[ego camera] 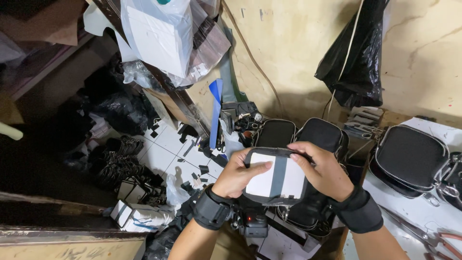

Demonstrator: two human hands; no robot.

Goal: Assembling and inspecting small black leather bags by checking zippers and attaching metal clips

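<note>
**Both hands on a small pouch, mid-air over the bench**

So here's the setup: the pouch (276, 178) sits right between the two hands, held up in front of the body, above a cluttered bench edge. It's a small black zip bag with a white panel and a grey stripe down the middle facing up.

The left hand (236, 175) is clamped on the pouch's left side, thumb lying flat across the white panel, fingers tucked behind it. The right hand (322, 171) wraps over the right side and top edge, with fingertips curled onto the upper rim near the zip. So both grips are closed on the same pouch, which spans the gap from one palm to the other. Both wrists wear black bands.

Just behind the pouch stand two more black bags (298, 132), side by side against the wall. Off to the right, another black bag (411, 156) with a silver zip lies on a white table (433, 212), and scissors (435, 238) with reddish handles rest near its lower edge. A black plastic sack (358, 58) hangs on the wall above. Down left, the tiled floor (163, 154) is littered with black scraps.
</note>
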